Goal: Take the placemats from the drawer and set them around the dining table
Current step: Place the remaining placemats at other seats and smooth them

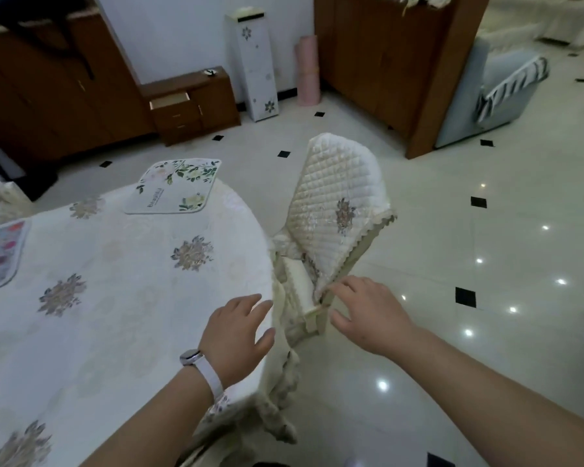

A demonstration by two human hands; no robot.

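Left hand [235, 335] and right hand [368, 315] hover empty, fingers spread, well apart from the floral placemat [176, 187] at the bench [115, 298] far edge.

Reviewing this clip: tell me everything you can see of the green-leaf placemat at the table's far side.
The green-leaf placemat is a rounded-corner rectangle, white with green leaves and pale flowers along its edges and a small dark printed word too blurred to read. It looks thin and smooth. It lies flat on the tablecloth at the table's far rim. Nothing rests on it; the left hand and right hand are far from it.
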